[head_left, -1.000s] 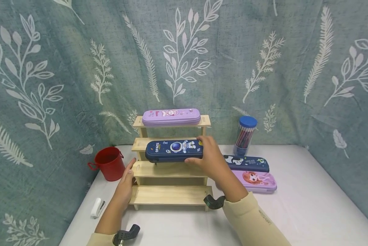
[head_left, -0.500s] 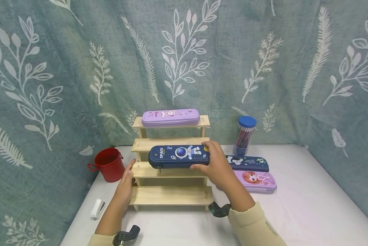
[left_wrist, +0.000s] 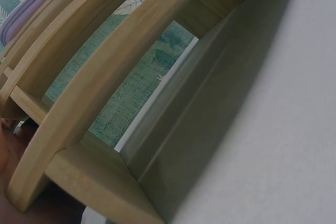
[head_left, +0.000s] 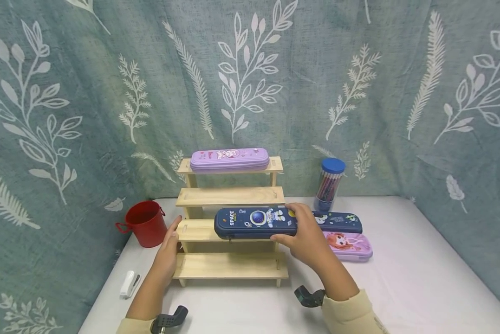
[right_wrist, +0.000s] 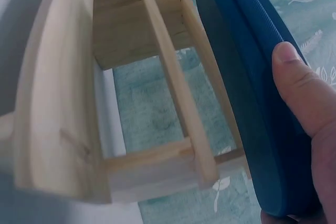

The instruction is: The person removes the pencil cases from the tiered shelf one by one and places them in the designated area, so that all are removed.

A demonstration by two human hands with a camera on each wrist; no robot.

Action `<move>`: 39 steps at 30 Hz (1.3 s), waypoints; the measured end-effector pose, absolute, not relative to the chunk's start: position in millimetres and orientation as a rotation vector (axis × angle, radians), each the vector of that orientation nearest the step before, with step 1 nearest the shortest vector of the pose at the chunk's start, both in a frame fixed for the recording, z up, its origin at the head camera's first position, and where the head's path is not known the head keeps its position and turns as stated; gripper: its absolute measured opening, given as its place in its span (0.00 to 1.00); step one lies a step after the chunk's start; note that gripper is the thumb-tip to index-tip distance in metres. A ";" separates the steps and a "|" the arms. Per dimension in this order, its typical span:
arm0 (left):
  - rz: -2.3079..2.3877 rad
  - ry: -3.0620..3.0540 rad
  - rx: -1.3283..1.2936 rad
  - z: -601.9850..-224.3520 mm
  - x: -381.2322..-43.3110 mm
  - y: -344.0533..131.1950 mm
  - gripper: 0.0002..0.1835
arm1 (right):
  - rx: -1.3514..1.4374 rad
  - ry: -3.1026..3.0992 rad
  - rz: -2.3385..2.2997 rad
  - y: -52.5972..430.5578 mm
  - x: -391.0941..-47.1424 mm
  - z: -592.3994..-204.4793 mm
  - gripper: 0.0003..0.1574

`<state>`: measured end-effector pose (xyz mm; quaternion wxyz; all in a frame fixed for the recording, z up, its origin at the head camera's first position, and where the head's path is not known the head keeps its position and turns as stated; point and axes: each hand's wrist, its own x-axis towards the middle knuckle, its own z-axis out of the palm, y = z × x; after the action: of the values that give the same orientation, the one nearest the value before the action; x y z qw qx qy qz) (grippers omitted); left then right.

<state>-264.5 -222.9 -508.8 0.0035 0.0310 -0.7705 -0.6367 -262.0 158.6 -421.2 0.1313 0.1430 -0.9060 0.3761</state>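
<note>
My right hand [head_left: 310, 236] grips the right end of a dark blue pencil case [head_left: 250, 223] with an astronaut and the word SPACE on it. In the right wrist view the thumb lies along the zipped side of this pencil case [right_wrist: 252, 87]. It is held in front of the middle tiers of a wooden stepped rack [head_left: 233, 265]. My left hand [head_left: 165, 255] rests against the rack's left side with fingers extended; in the left wrist view little of it shows beside the rack [left_wrist: 105, 72]. A purple pencil case [head_left: 230, 159] lies on the top tier.
Right of the rack lie a panda pencil case [head_left: 341, 222] and a pink one with a girl [head_left: 350, 246]. Behind them stands a blue-lidded tub of pencils [head_left: 330, 183]. A red bucket [head_left: 147, 227] and a white stapler [head_left: 128, 284] are at the left.
My right hand has carried the dark blue pencil case down and to the right, away from the second tier from the top. The left hand has stayed at the rack's side.
</note>
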 end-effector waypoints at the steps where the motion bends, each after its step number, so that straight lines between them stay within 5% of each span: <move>1: -2.000 -2.413 0.094 -509.0 -265.0 -222.8 0.27 | 0.413 -2.630 1.088 160.8 -262.0 -422.6 0.60; 39: -2.015 -2.372 0.043 -510.2 -266.1 -222.5 0.27 | 0.303 -2.598 1.052 230.5 -239.6 -461.8 0.60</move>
<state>-266.1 -222.5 -510.2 0.0146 0.0138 -0.7620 -0.6472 -239.6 230.5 -461.8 0.1606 0.1062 -0.9095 0.3684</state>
